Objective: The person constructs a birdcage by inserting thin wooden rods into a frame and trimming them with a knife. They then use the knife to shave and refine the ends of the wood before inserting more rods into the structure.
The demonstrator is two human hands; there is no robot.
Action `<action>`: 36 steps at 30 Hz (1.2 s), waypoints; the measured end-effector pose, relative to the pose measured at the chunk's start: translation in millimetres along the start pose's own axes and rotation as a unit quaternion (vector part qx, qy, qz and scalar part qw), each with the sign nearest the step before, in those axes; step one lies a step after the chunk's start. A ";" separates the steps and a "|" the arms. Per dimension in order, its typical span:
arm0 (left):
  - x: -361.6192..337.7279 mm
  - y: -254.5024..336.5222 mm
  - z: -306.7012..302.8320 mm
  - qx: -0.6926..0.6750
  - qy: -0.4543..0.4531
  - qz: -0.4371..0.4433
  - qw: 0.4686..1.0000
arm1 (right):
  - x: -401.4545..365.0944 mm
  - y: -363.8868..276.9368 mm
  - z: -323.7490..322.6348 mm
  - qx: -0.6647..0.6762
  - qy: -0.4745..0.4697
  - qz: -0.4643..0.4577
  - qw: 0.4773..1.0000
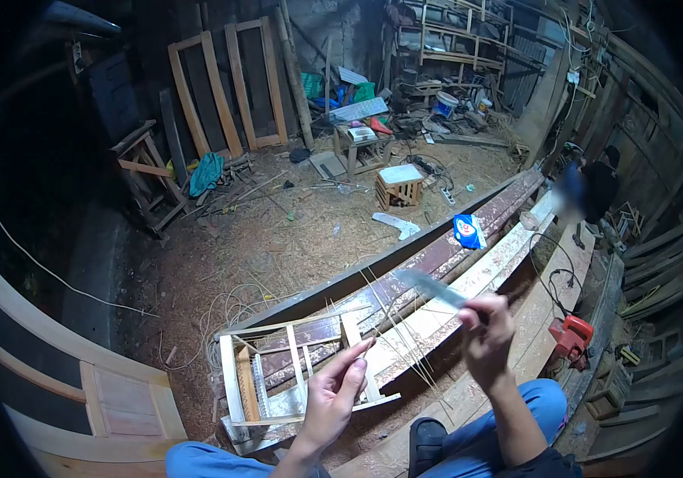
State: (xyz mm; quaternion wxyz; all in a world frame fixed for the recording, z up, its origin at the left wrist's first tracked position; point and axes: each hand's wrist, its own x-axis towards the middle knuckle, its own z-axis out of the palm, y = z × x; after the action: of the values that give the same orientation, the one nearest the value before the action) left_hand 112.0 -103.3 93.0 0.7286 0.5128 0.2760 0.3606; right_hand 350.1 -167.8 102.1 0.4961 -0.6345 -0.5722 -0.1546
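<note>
A: Knife [429,288]: position?
B: Above the planks [501,259] and the frame [231,382]; the blade is blurred. Right hand [486,334] clenched on its handle.
A: Left hand [333,394]?
B: Fingers pinch a thin strip [368,343], just left of the knife, over the frame. Red tool [571,334] lies well right.

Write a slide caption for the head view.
Right hand holds a knife, left hand pinches a thin strip, above a small wooden frame.
</note>
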 end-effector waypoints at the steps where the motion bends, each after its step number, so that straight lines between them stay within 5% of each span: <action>1: 1.0 -2.0 2.0 -0.016 -0.012 0.008 1.000 | -0.6 -8.2 3.8 0.033 -0.023 -0.047 0.998; 5: -1.2 -12.3 -0.6 -0.034 -0.038 -0.056 0.997 | -18.5 -32.7 22.9 0.134 -0.131 -0.120 0.975; 7: -5.3 -14.0 7.9 -0.059 -0.013 -0.020 0.998 | -20.7 -42.8 26.3 0.104 -0.168 -0.150 0.969; 9: -6.7 -12.4 6.3 -0.063 -0.032 -0.077 0.995 | -28.2 -42.0 33.5 0.141 -0.154 -0.128 0.970; 15: -5.3 -16.6 8.5 -0.113 -0.034 -0.035 0.992 | -16.7 -33.4 21.2 0.079 -0.167 -0.167 0.968; 18: -3.4 -7.6 7.5 -0.106 -0.030 -0.034 0.993 | -13.1 -8.7 22.7 0.065 -0.076 -0.108 0.989; 21: -5.2 0.2 9.6 -0.077 -0.019 -0.031 0.996 | 5.2 7.5 4.2 0.004 -0.031 0.096 0.995; 25: -0.8 -0.3 9.0 -0.053 -0.016 0.025 0.998 | 6.1 13.0 -1.7 -0.012 0.029 0.045 0.998; 31: 13.2 -6.5 4.3 0.046 0.069 0.096 0.992 | -7.3 -22.6 8.7 0.070 -0.010 -0.080 0.994; 36: 3.3 -9.4 9.2 0.003 0.000 0.020 1.000 | -20.2 -37.8 25.8 0.088 -0.147 -0.139 0.975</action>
State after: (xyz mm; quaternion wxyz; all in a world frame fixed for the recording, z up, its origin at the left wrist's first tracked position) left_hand 123.3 -107.7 87.0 0.7195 0.5206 0.2671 0.3741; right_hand 301.2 -164.1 91.9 0.4343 -0.5187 -0.7324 -0.0761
